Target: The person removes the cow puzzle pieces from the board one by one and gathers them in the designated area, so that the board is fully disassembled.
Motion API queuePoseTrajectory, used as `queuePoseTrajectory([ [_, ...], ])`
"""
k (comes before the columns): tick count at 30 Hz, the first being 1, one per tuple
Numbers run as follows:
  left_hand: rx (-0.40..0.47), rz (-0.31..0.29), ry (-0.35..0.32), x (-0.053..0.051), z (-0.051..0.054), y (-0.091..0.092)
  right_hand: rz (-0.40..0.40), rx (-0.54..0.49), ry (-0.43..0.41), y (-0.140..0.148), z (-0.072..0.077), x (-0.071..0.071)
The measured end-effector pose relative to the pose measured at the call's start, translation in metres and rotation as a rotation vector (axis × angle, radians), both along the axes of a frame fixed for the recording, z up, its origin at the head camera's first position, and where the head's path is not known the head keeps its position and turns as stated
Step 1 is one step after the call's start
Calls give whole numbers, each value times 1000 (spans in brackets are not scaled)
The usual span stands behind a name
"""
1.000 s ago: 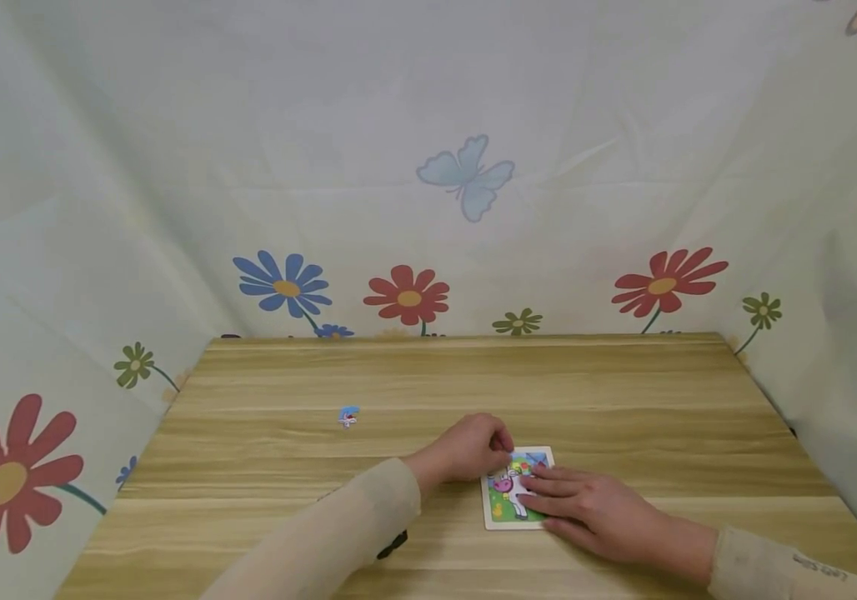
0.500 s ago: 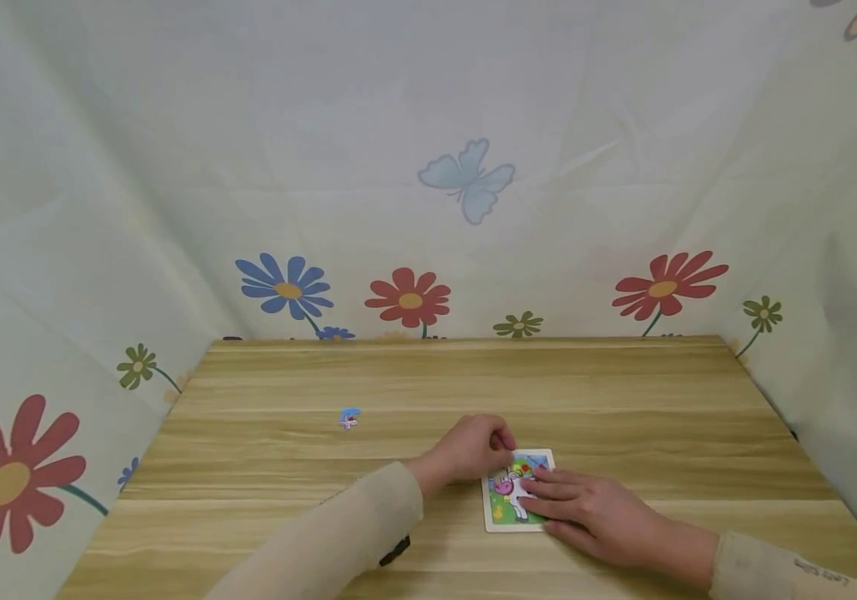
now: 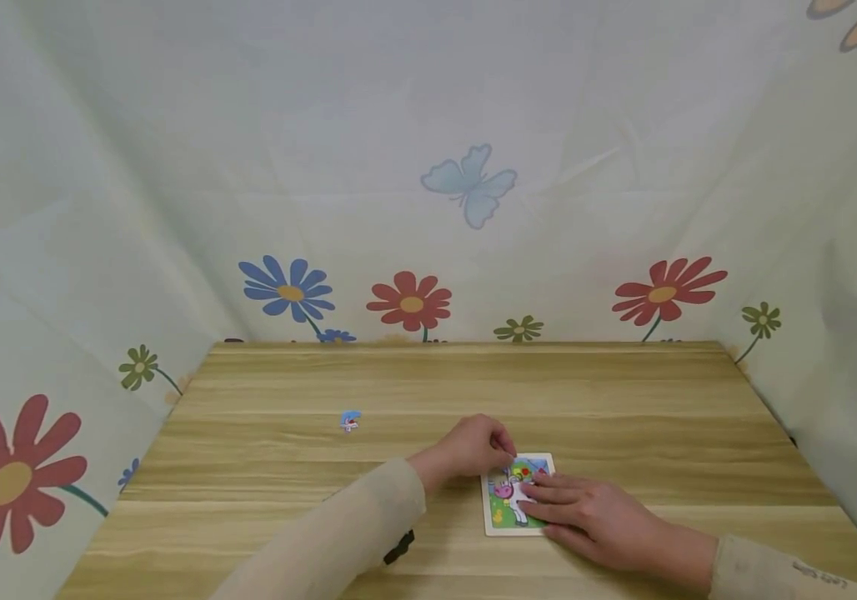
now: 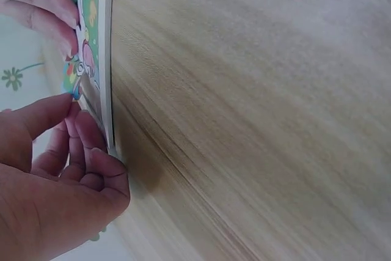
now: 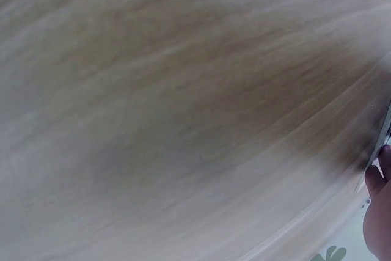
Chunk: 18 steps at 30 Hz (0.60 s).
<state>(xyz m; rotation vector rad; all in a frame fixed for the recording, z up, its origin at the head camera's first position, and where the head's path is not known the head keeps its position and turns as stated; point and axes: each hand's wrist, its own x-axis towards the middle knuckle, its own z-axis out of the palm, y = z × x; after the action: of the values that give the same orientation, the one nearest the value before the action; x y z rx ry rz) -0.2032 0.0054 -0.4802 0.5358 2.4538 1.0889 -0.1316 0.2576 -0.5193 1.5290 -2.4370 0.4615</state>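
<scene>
A small picture puzzle [image 3: 502, 517] in a pale frame lies on the table, showing a white cow with a pink muzzle on green ground. At its far left corner my left hand [image 3: 469, 450] pinches a small colourful puzzle piece [image 4: 76, 92] between thumb and fingers. The piece is tilted up from the board, and the fingertips partly hide it. My right hand [image 3: 597, 512] lies across the puzzle's right side, its straight fingers resting on the picture and covering part of it. The right wrist view catches only the edge of that hand [image 5: 380, 212].
One loose puzzle piece [image 3: 350, 421], blue and white with a red spot, lies farther back to the left on the wood-grain table [image 3: 623, 400]. A pale cloth [image 3: 323, 125] printed with flowers and a butterfly hangs behind the table and along both sides.
Both hands stay almost in place, and the right fingers still rest on the puzzle. Only slight motion shows at the left fingertips. The whole head view has shifted a little downward.
</scene>
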Motion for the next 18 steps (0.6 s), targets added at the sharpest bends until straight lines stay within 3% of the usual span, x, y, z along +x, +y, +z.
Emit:
queuePoseTrajectory([
  [10,4,-2,-2,-10,8,-20,-5,2,-10,-2,3,2],
  [18,-27,-15,38,-26,20,-64,-25,15,-16,-2,2,3],
])
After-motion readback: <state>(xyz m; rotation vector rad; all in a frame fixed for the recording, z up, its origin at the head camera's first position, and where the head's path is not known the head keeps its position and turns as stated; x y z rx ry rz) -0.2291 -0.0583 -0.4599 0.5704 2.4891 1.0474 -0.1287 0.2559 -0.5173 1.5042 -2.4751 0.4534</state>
